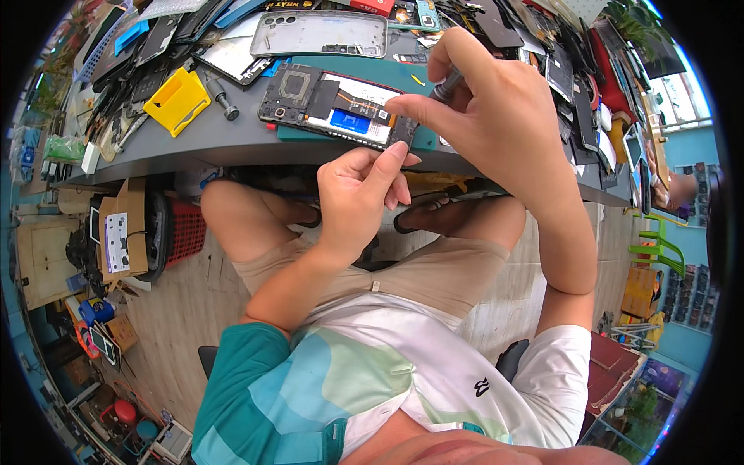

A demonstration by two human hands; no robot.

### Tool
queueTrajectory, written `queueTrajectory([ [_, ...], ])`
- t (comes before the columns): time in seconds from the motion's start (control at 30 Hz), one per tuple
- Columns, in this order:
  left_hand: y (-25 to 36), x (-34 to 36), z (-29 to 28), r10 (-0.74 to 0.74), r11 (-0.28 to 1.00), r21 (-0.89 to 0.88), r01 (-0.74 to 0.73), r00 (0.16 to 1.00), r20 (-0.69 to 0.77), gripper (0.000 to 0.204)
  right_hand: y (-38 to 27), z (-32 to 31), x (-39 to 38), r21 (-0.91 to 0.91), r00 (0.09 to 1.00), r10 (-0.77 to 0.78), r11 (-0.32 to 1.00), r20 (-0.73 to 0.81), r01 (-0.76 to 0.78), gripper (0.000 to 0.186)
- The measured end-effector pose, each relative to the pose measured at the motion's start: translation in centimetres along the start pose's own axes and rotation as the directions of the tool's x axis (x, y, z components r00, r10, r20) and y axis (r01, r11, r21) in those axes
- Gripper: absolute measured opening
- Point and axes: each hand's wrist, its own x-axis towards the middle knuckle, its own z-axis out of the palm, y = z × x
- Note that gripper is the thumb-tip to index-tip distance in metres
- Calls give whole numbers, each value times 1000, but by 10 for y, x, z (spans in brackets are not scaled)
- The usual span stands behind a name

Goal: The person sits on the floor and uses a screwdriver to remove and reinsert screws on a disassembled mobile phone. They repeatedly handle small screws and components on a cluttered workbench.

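- Nearest: shirt (345,372) of smooth cloth in white, teal and pale green wavy blocks; beige shorts (349,283) beyond.
- Left hand (360,182) at the grey desk's (240,143) near edge, thumb tip on the phone's near right corner, other fingers curled below; cannot tell whether they pinch it.
- Opened phone (316,105), slim rounded slab, back off, lying slantwise across desk and mat: matte black plates at both ends, flat silvery-white battery with a glossy blue patch between, a ribbon-like flex strip across.
- Right hand (504,105) above the phone's right end, thumb and fingers clamped on a dark cylindrical tool (447,87); thumb tip close over the phone, contact unclear.
- Green mat (395,71), flat and smooth, under the phone's far side.
- Left of phone: angular yellow plastic piece (174,97), ridged metal tool (223,101) beside it.
- Farther: silvery rounded-corner phone shell (325,36), three round camera holes at left.
- Far left: jumbled heap of flat phone parts (159,39).
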Motion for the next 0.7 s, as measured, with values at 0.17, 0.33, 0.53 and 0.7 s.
queueTrajectory([
  [0.17, -2, 0, 1, 15, 999, -32, -15, 1000, -8, 34, 16, 0, -2, 94, 914, -348, 923, -207, 372, 50],
  [0.33, -6, 0, 1, 33, 999, -33, -34, 999, -24, 32, 7, -3, -4, -44, 992, -125, 991, -33, 124, 52],
  [0.53, -7, 0, 1, 54, 998, -18, -54, 998, -20, 32, 14, 8, -4, 37, 948, -257, 963, -186, 268, 50],
  [0.7, -8, -1, 1, 53, 998, -18, -53, 998, -23, 31, 9, 2, -2, 29, 940, -298, 951, -168, 307, 46],
])
